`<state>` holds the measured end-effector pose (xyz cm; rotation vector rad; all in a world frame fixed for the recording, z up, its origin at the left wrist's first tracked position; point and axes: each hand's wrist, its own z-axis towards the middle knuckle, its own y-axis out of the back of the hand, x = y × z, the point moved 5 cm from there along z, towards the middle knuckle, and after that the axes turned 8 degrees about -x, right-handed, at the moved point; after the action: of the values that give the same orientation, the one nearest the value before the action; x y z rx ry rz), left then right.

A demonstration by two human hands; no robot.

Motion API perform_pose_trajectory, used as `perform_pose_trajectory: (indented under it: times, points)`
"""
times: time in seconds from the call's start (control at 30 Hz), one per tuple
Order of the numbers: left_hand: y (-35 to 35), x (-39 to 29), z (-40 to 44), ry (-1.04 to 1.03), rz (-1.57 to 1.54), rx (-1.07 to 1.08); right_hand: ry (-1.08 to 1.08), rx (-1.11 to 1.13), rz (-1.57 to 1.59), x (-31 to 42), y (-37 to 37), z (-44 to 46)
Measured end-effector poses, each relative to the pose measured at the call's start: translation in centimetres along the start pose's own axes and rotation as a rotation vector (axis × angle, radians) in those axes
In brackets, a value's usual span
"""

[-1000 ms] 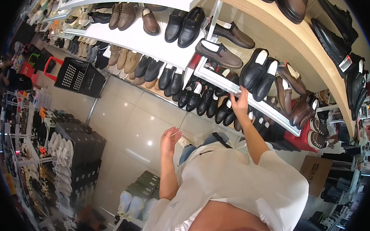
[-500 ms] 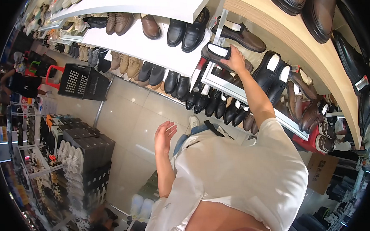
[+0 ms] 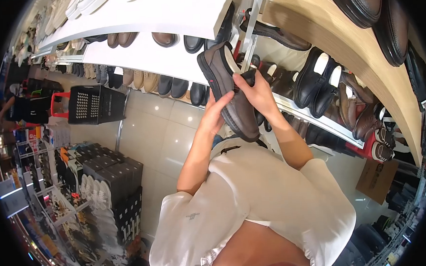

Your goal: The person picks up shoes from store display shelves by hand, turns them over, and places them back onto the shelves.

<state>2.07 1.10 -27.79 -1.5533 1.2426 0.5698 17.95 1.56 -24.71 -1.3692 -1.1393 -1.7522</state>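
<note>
A brown-grey shoe (image 3: 224,87) with a dark sole is held up in front of my chest, off the shelf, its toe pointing down toward me. My left hand (image 3: 213,113) grips its side near the middle, thumb across the upper. On the other side, my right hand (image 3: 256,93) has hold of it by the opening, with the thumb near the collar. Some fingers of both hands are hidden behind the shoe. Just right of my right hand, a pair of black shoes (image 3: 317,83) stands on the white-edged shelf (image 3: 339,137).
White shelves (image 3: 143,57) with rows of shoes run across the top. A curved wooden shelf (image 3: 347,46) arches at the right. A black basket with a red handle (image 3: 96,105) stands at the left, above stacked dark boxes (image 3: 112,168). A person (image 3: 26,110) is at the far left.
My right hand has lifted the brown-grey shoe off the shelf and brought it toward me. My left hand has come up from below and taken hold of it too.
</note>
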Motion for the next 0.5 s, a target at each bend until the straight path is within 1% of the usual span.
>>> perform_pose_trajectory:
  times: [0.07, 0.1, 0.13, 0.2, 0.23, 0.27, 0.3, 0.33, 0.37, 0.4, 0.47, 0.5]
  points:
    - [1.5, -0.3, 0.5, 0.392, -0.308, 0.164, -0.284, 0.124, -0.050, -0.3, -0.1, 0.0]
    - [2.4, -0.8, 0.6, 0.401, -0.302, 0.167, -0.390, 0.143, 0.093, 0.9, -0.1, 0.0]
    - [2.7, -1.3, 0.4, 0.479, -0.423, 0.278, -0.340, 0.137, 0.117, 0.7, 0.1, 0.4]
    - [2.7, -2.4, -0.1, 0.639, -0.670, 0.505, 0.060, -0.122, -0.036, 2.7, 0.3, 1.7]
    - [2.9, -2.4, -0.4, 0.655, -0.667, 0.513, 0.211, -0.123, -0.040, 3.7, 0.1, 2.3]
    - [2.9, -2.5, -1.2, 0.643, -0.631, 0.591, 0.328, -0.095, 0.005, 4.7, -0.4, 2.6]
    - [2.9, -2.8, -1.8, 0.627, -0.594, 0.668, 0.374, -0.010, 0.087, 4.9, -1.2, 2.6]
    - [3.1, -2.9, -2.0, 0.641, -0.592, 0.670, 0.416, 0.078, 0.172, 5.0, -2.0, 2.4]
    - [3.2, -3.2, -2.2, 0.681, -0.604, 0.675, 0.272, 0.196, 0.361, 5.5, -2.1, 1.7]
    - [3.2, -3.5, -2.1, 0.712, -0.614, 0.683, 0.302, 0.153, 0.392, 5.6, -2.5, 1.5]
    - [3.6, -4.1, -2.2, 0.706, -0.602, 0.678, 0.374, 0.116, 0.278, 6.0, -2.7, 1.1]
    - [3.6, -4.5, -2.2, 0.786, -0.613, 0.662, 0.374, 0.108, 0.274, 6.5, -2.4, 1.1]
